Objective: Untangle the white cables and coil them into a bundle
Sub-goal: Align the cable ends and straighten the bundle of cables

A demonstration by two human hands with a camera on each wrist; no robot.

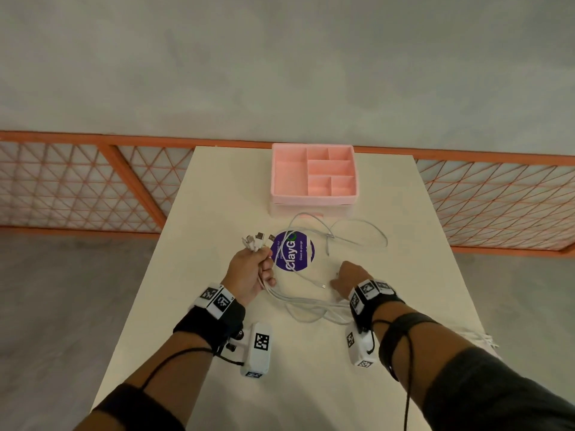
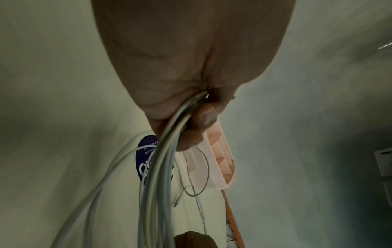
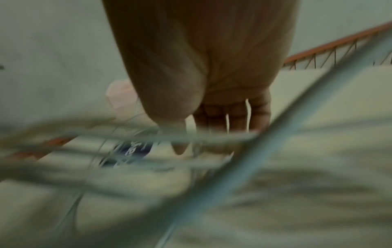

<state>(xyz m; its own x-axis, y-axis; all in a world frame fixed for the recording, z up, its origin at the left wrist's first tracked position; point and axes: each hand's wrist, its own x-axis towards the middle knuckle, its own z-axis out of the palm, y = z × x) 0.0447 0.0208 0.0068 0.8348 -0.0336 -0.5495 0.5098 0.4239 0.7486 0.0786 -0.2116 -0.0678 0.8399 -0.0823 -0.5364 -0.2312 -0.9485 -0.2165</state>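
Several white cables [image 1: 311, 301] lie in loose loops on the cream table [image 1: 217, 197]. My left hand [image 1: 259, 267] grips a bunch of them in its fist, and their connector ends [image 1: 256, 239] stick out above it. In the left wrist view the fingers [image 2: 201, 117] curl round the cable bunch [image 2: 161, 167]. My right hand [image 1: 340, 279] rests low over the table to the right, beside a loose cable end [image 1: 323, 286]. The blurred right wrist view has its fingers [image 3: 220, 117] straight, with cables [image 3: 233, 167] crossing in front.
A pink divided organizer [image 1: 312, 172] stands at the table's far end, with cable loops [image 1: 357, 231] reaching toward it. A round purple sticker [image 1: 294, 251] lies under the cables. More white cable ends [image 1: 479, 339] lie at the right edge. An orange mesh railing [image 1: 77, 181] runs behind.
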